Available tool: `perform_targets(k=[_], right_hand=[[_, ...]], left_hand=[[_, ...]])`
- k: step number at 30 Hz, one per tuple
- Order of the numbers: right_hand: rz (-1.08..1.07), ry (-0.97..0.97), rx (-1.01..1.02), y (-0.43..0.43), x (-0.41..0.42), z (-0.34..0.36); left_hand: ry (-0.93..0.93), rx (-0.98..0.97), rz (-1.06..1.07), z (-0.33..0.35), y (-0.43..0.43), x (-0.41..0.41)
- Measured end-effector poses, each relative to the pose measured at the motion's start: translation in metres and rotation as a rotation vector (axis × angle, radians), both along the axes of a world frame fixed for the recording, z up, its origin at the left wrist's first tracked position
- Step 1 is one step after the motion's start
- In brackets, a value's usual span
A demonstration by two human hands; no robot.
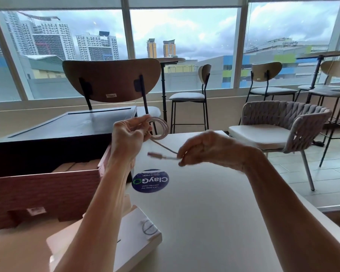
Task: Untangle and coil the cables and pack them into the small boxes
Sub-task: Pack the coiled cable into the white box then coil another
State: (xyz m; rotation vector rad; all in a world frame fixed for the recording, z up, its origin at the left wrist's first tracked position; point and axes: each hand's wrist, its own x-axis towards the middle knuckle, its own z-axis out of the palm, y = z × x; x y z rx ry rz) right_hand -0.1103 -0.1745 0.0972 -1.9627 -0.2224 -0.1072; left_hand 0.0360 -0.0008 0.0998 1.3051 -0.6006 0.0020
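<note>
Cable (159,128) coil gripped in L fingers (143,123), R fingers (185,154) pinching plug end; crate (47,190) holds boxes (75,166).

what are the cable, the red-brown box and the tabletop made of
Cable: pale pinkish and matte, perhaps a braided jacket, but motion blur leaves it open. Red-brown box: looks like wood or wood-grain board, with fine horizontal lines across its side and a dull finish. Tabletop: smooth white surface with a soft sheen, likely laminate or painted board; cannot tell which.
</note>
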Motion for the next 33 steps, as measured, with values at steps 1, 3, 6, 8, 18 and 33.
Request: perform_targets(k=[1, 3, 6, 8, 18, 33], right_hand=[[-0.055, -0.068, 0.123, -0.003, 0.000, 0.001], [-0.139, -0.150, 0.310, -0.008, 0.002, 0.005], [-0.278, -0.154, 0.563, -0.013, 0.009, 0.006], [-0.407, -0.108, 0.647, -0.013, 0.015, 0.003], [-0.701, -0.128, 0.286, -0.004, 0.025, -0.002], [-0.509, 0.021, 0.323, 0.001, 0.021, -0.003]], left_hand=[[-0.021, 0.036, -0.022, 0.000, 0.001, 0.001], [-0.040, 0.102, -0.064, 0.000, 0.003, 0.000], [-0.071, 0.188, -0.142, 0.002, 0.002, -0.004], [-0.109, 0.240, -0.185, 0.002, 0.001, -0.008], [-0.203, 0.341, -0.246, 0.000, -0.001, -0.012], [-0.167, 0.342, -0.334, -0.005, -0.007, -0.016]])
